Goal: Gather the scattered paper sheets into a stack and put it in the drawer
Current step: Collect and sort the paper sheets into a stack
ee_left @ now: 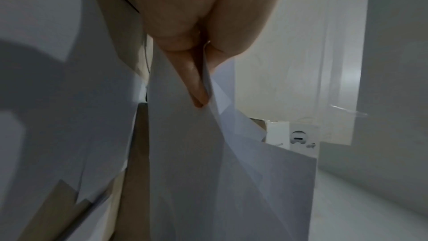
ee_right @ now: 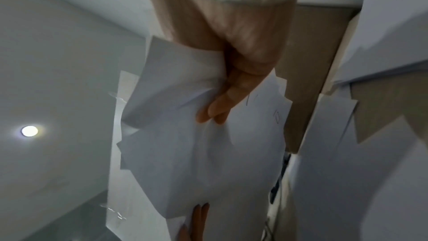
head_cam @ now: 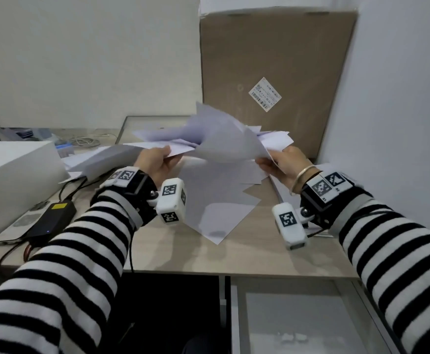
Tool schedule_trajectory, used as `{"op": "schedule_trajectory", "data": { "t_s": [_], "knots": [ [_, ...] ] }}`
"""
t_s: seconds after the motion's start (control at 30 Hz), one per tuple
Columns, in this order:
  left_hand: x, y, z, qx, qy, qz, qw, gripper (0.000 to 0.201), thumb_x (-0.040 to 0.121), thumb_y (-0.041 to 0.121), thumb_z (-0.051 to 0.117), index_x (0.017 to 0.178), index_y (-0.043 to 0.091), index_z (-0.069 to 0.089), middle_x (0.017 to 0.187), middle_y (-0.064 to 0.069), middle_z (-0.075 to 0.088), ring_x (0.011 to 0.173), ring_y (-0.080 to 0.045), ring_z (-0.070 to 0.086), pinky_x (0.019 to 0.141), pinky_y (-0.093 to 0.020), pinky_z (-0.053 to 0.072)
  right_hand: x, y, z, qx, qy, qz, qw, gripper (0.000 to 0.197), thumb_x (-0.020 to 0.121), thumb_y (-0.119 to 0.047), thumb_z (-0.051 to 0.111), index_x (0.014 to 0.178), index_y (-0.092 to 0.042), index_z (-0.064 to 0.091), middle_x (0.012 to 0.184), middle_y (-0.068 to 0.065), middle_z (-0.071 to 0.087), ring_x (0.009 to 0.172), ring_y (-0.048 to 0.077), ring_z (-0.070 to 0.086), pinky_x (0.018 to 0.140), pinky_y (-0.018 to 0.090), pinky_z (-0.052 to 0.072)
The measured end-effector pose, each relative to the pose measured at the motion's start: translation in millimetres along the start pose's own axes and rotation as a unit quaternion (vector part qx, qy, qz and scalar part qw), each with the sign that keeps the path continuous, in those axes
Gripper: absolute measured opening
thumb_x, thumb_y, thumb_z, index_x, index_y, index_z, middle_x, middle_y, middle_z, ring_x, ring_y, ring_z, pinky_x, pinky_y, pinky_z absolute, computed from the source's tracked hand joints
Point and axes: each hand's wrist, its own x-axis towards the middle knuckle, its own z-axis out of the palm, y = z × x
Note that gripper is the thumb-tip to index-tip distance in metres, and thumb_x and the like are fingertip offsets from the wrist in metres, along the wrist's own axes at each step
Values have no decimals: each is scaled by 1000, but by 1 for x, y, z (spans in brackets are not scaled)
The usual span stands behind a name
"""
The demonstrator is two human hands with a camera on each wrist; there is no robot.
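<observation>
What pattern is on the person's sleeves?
Black and white stripes on both sleeves, clearest in the head view.

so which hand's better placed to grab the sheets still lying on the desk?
Left, probably. The loose sheets lie just below and beside the left hand, which pinches only a thin edge of the held bundle. The right hand sits farther right and grips that bundle's fuller corner.

Wooden desk (head_cam: 234,254) with loose sheets (head_cam: 216,200)
</observation>
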Motion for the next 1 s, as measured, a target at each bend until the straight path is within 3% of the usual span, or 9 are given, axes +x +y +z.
{"op": "schedule_trajectory", "data": {
  "t_s": [0.07, 0.13, 0.27, 0.47, 0.6, 0.73, 0.8, 0.93, 1.0],
  "knots": [
    [0, -2, -6, -17, 9, 16, 1000, 20, 102, 7, 35, 101, -3, 53, 83, -13, 72, 77, -21, 71, 82, -30, 57, -1, 6, 4, 14, 0, 0, 1000, 8, 93, -1, 51, 93, 3, 58, 64, 10, 65, 50, 9, 66, 48, 17, 52],
    [-1, -15, -20, -9, 12, 8, 1000, 27, 98, 4, 37, 120, -3, 51, 108, -18, 66, 101, -29, 65, 95, -39, 52, -3, 18, 3, 2, 1, 14, 1000, 6, 92, 1, 51, 93, 3, 56, 65, 11, 67, 51, 13, 67, 52, 22, 55],
    [-10, -36, -31, 30, 54, -81, 995, 31, 95, -4, 38, 125, -4, 47, 104, -20, 63, 92, -29, 65, 56, -29, 60, -6, 30, -7, -65, -14, 39, 997, 9, 88, 6, 52, 87, 1, 60, 79, 19, 66, 57, 21, 66, 62, 28, 56],
    [-27, -49, -9, 159, 54, -179, 969, 23, 98, 11, 48, 120, 1, 47, 97, -19, 56, 75, -35, 59, 44, -35, 56, -18, 32, -10, -57, -17, 67, 996, 19, 89, 9, 49, 75, -2, 54, 64, 11, 59, 42, 10, 62, 45, 17, 52],
    [-18, -45, -15, 288, 127, -122, 941, 43, 88, 8, 61, 127, -1, 45, 113, -13, 51, 83, -28, 57, 75, -36, 55, -19, 39, -19, -78, -6, 95, 992, 12, 90, 7, 50, 79, 0, 52, 68, 14, 58, 42, 11, 62, 44, 17, 52],
    [-10, -37, -25, 538, 221, -39, 813, 105, 73, 18, 78, 151, 15, 7, 150, -18, 22, 136, -38, 30, 111, -45, 30, -15, 48, -26, -87, -6, 120, 989, 11, 90, 4, 53, 100, 4, 51, 74, 17, 60, 44, 12, 64, 43, 18, 51],
    [-11, -35, -21, 622, 170, -27, 764, 106, 74, 28, 78, 151, 20, 6, 153, -18, 9, 140, -39, 18, 115, -46, 22, -12, 51, -28, -97, -3, 124, 987, 6, 90, 4, 53, 96, 3, 52, 76, 17, 60, 44, 11, 64, 42, 18, 51],
    [-6, -35, -11, 796, 54, -59, 600, 91, 72, 58, 69, 148, 30, 26, 156, -13, 13, 144, -37, 9, 118, -46, 12, -5, 56, -37, -126, -3, 131, 983, 3, 91, 2, 54, 90, 3, 56, 76, 17, 63, 46, 11, 65, 44, 18, 52],
    [-2, -32, -2, 819, 29, -42, 571, 78, 79, 54, 65, 145, 26, 34, 155, -11, 20, 145, -32, 11, 119, -43, 11, -1, 60, -41, -144, -4, 129, 981, 6, 91, 1, 54, 94, 4, 57, 70, 15, 65, 47, 10, 65, 41, 17, 49]
  ]
}}
